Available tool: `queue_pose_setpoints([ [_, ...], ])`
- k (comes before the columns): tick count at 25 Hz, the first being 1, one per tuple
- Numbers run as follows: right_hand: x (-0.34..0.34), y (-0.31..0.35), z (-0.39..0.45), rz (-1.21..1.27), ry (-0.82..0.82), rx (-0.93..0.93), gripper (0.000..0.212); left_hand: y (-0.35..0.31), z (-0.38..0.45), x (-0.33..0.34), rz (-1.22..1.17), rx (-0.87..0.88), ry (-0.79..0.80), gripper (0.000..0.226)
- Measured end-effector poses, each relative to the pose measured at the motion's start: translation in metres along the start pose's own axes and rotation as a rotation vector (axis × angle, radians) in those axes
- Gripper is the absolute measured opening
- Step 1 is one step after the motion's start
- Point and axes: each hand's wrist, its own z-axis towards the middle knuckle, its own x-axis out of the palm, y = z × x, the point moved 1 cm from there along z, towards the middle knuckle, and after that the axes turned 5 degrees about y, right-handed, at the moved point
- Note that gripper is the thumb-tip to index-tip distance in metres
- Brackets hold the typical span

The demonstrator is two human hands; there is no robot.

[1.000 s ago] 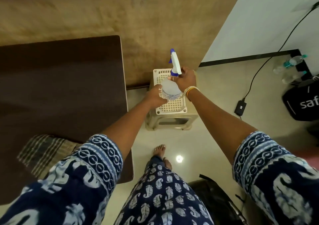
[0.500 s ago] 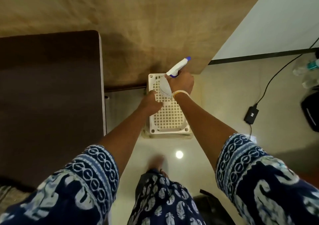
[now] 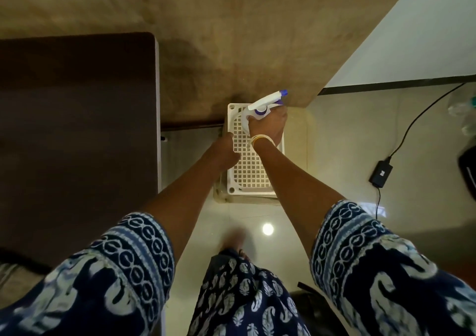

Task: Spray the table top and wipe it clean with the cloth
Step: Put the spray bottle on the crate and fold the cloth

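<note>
A clear spray bottle (image 3: 265, 102) with a white trigger head and blue nozzle is tilted over the far end of a small cream plastic stool (image 3: 249, 170) with a lattice top. My right hand (image 3: 268, 124) grips the bottle at its neck, nozzle pointing right. At the stool's left rim sits my left hand (image 3: 222, 152), its fingers curled over the edge. A dark brown table top (image 3: 77, 129) fills the left side. I cannot make out the cloth clearly; a striped patch shows at the lower left edge.
A brown wall (image 3: 231, 39) rises behind the stool. On the pale tiled floor to the right lie a black charger (image 3: 381, 173) with its cable, a black bag (image 3: 468, 170) and plastic water bottles (image 3: 463, 106). A dark bag (image 3: 309, 299) lies near my feet.
My left hand let go of the bottle and moved to the stool's left rim. My right hand tipped the bottle, so the nozzle swung from pointing up to pointing right. My view shifted right.
</note>
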Motion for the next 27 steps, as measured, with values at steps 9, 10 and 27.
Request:
queue_pose_setpoints([
  [9, -0.08, 0.006, -0.118, -0.17, 0.275, -0.098, 0.04, -0.02, -0.136, -0.015, -0.07, 0.058, -0.131, 0.051],
  [10, -0.086, 0.004, -0.132, -0.173, 0.284, -0.103, 0.039, -0.018, -0.151, -0.013, -0.067, 0.069, -0.138, 0.052],
  [27, 0.039, 0.029, -0.403, -0.263, 0.435, -0.565, 0.018, 0.219, -0.343, -0.067, -0.011, 0.141, -0.619, 0.035],
])
